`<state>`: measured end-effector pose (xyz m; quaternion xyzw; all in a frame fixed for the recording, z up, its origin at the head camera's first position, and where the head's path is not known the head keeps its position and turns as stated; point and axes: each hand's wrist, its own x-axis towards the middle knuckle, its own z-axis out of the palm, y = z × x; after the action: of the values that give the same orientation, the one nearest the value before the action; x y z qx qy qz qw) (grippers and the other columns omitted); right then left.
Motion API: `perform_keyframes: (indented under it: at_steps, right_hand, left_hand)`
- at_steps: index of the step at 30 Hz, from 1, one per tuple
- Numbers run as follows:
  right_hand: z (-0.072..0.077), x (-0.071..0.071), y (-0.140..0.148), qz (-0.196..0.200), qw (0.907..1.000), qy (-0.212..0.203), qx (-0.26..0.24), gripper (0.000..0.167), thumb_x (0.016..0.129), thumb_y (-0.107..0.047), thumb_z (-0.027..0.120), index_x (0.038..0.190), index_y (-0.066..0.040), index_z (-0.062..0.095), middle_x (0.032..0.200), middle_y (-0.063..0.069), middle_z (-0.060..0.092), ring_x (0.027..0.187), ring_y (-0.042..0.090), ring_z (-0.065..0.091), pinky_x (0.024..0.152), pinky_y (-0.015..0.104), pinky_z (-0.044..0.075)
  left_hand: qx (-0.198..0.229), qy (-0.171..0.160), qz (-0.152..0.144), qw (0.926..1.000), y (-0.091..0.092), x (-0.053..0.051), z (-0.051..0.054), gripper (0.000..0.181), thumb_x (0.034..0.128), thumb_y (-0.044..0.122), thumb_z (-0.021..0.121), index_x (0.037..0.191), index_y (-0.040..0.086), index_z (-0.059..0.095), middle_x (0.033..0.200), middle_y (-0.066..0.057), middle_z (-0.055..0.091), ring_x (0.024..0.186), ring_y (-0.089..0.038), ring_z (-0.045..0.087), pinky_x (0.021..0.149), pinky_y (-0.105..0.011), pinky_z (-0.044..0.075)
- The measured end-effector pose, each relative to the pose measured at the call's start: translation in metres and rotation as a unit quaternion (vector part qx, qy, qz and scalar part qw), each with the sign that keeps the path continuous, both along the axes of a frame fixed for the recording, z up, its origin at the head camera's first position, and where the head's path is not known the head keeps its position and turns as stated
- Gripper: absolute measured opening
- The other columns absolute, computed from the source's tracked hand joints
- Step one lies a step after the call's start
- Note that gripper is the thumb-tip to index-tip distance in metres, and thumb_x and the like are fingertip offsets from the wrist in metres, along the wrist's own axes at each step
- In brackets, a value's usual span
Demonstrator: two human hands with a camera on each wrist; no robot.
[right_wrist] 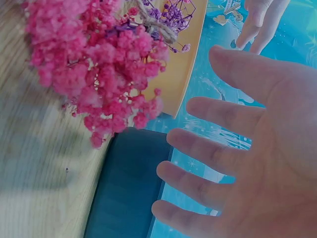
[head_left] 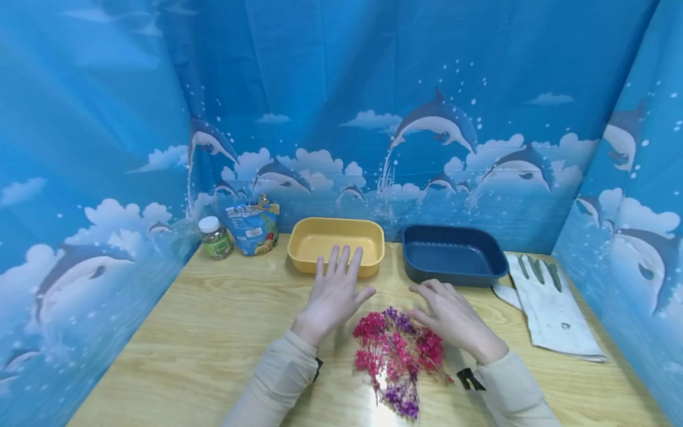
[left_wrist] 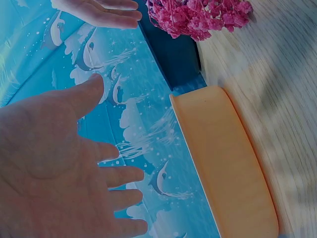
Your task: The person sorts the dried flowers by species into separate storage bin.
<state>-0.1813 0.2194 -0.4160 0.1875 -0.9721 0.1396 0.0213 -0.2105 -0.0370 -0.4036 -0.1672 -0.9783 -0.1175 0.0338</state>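
My left hand (head_left: 332, 296) hovers with its fingers spread, just in front of the yellow basin (head_left: 306, 261). Nothing is in its palm, which faces the camera in the left wrist view. The right hand (head_left: 450, 314) is held between the dark blue basin (head_left: 453, 277) and a loose bunch of pink and purple dried flowers (head_left: 397, 353). Its fingers (right_wrist: 208, 148) look fairly straight and apart in the right wrist view, and they hold nothing. The flowers lie on the table between both forearms; a twine tie (right_wrist: 153, 22) shows among their stems.
At the back left stand a white-capped jar (head_left: 216, 238) and a blue snack pouch (head_left: 254, 228). White work gloves (head_left: 557, 314) lie flat on the right, beside the dark blue basin. A dolphin-print curtain (head_left: 331, 107) encloses the wooden table (head_left: 213, 332) at the back and sides.
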Motion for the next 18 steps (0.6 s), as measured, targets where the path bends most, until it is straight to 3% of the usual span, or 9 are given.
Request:
perform_keyframes:
  at_steps: [8, 18]
  right_hand:
    - [0.0010, -0.0001, -0.0010, 0.003, 1.0000, 0.005, -0.004, 0.056, 0.100, -0.043, 0.069, 0.145, -0.010, 0.062, 0.139, 0.016, 0.063, 0.122, 0.038, 0.061, 0.101, 0.060, 0.056]
    - [-0.0013, 0.0038, -0.0082, 0.020, 0.9996, -0.020, 0.006, 0.052, 0.092, -0.036, 0.080, 0.136, -0.011, 0.066, 0.111, 0.006, 0.072, 0.100, 0.025, 0.066, 0.084, 0.048, 0.059]
  left_hand:
    - [0.001, -0.003, 0.006, 1.0000, -0.0002, -0.0001, 0.0005, 0.089, 0.1034, 0.062, 0.052, 0.171, 0.019, 0.015, 0.177, -0.016, 0.018, 0.166, -0.039, 0.011, 0.134, -0.067, 0.010]
    - [0.015, -0.020, 0.015, 0.9996, -0.0052, -0.0031, 0.0001, 0.090, 0.1029, 0.061, 0.055, 0.171, 0.019, 0.014, 0.177, -0.016, 0.016, 0.166, -0.040, 0.009, 0.133, -0.068, 0.009]
